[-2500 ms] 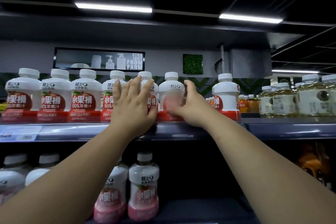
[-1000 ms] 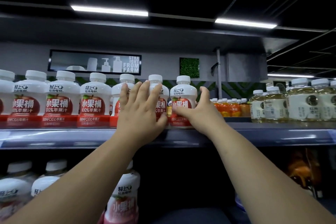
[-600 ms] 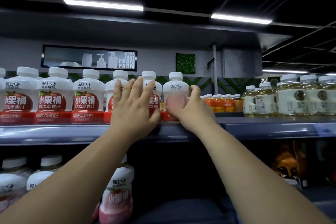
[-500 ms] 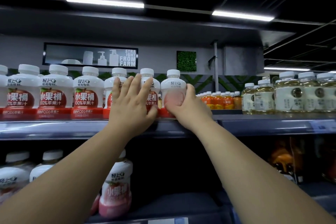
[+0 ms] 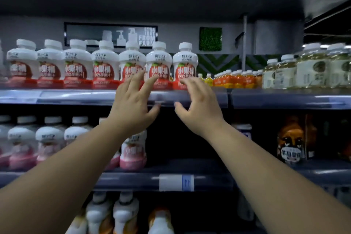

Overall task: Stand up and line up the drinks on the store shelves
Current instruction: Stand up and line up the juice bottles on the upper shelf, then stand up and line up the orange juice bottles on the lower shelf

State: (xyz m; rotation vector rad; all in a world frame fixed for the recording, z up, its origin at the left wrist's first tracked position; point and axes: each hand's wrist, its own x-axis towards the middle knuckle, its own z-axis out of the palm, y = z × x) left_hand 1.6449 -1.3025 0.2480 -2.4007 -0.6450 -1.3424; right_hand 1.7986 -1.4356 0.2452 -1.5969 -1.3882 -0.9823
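Observation:
Several white apple-juice bottles with red labels stand upright in a row on the top shelf [image 5: 76, 96]; the rightmost one [image 5: 185, 62] ends the row. My left hand [image 5: 133, 104] hovers in front of the shelf edge with fingers spread, its fingertips overlapping the lower labels, holding nothing. My right hand [image 5: 197, 106] is beside it, just below the rightmost bottle, fingers loosely bent and empty. Both hands are blurred by motion.
Small orange bottles [image 5: 235, 80] and pale tea bottles [image 5: 307, 66] fill the top shelf to the right. Pink-labelled white bottles [image 5: 49, 142] and a dark orange bottle [image 5: 290, 140] stand on the middle shelf. More bottles [image 5: 114, 213] sit on the lowest shelf.
Both hands have let go of the bottles and dropped down to the shelf edge. The rightmost bottle now stands in line. The camera has tilted down, showing lower shelves.

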